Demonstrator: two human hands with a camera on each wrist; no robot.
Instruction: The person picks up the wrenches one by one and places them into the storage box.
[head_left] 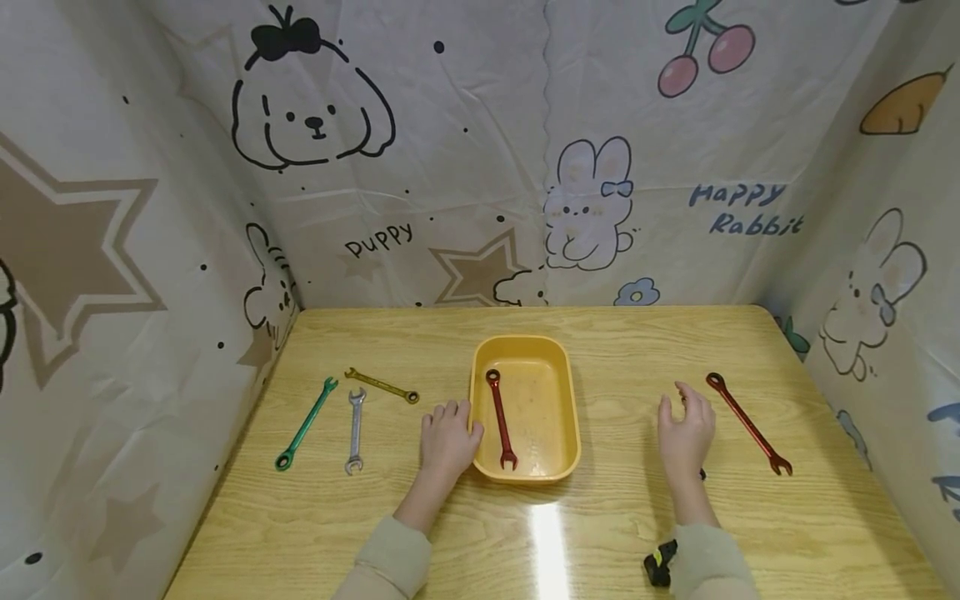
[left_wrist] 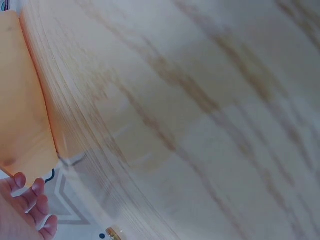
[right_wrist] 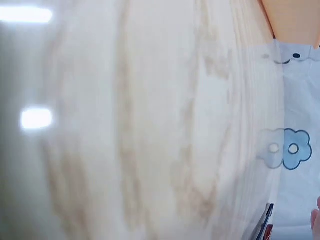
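Observation:
My left hand (head_left: 447, 442) is at the left side of a yellow plastic bin (head_left: 575, 417), thumb at the rim and the other fingers loosely bent outside it. In the left wrist view its fingertips (left_wrist: 37, 200) show beside the bin's wall (left_wrist: 25, 100). Inside the bin lies a red wrench (head_left: 501, 421). Over the table to the right, my right hand (head_left: 687, 433) has its thumb and fingers parted and loosely curved, with nothing visibly held. A second red wrench (head_left: 750, 425) lies just right of it, its end (right_wrist: 268, 231) showing in the right wrist view.
Left of the bin lie a green wrench (head_left: 306, 423), a silver wrench (head_left: 356, 432) and a gold wrench (head_left: 382, 386). A black object with a yellow-green mark (head_left: 660, 564) is by the right sleeve. Printed cloth (head_left: 480, 167) surrounds the wooden table (head_left: 637, 350) at the back and sides.

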